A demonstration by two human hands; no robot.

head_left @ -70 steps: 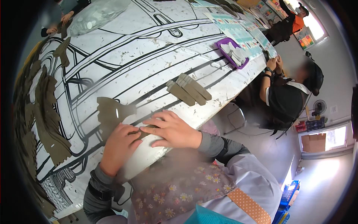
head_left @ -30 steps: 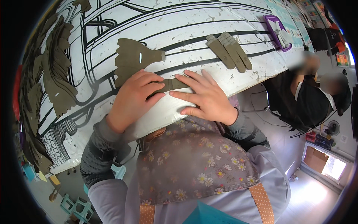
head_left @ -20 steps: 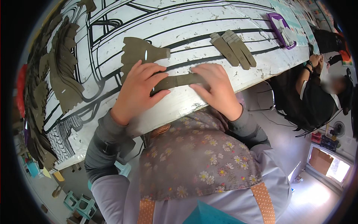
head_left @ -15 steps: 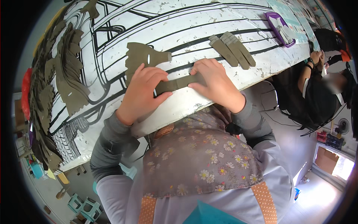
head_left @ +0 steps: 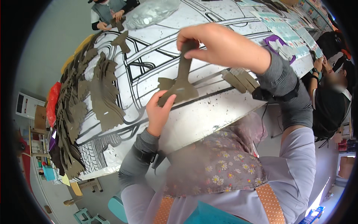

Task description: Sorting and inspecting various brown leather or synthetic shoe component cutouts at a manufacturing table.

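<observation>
My left hand (head_left: 159, 112) pinches the wide, fan-shaped end of a flat olive-brown cut piece (head_left: 179, 92) with a small slot in it. Above it, my right hand (head_left: 205, 43) has its fingers closed round the far end of the piece's narrow strap (head_left: 184, 69), holding it stretched upward over the table. Part of another brown piece (head_left: 164, 83) shows just behind the wide end. Under my right forearm lie several short brown strips (head_left: 238, 80) side by side, partly hidden by the sleeve.
Overlapping brown pieces (head_left: 106, 93) cover the table's left side, with a red bag (head_left: 53, 102) beyond. A clear plastic bag (head_left: 153, 14) lies far off, near a person (head_left: 110, 13) handling brown pieces. At right are a purple tray (head_left: 267, 40) of white items and a seated person (head_left: 332, 100).
My hands have gone from a strip held level near the table edge to a fan-ended piece held upright. My right hand has risen. The view has swung left.
</observation>
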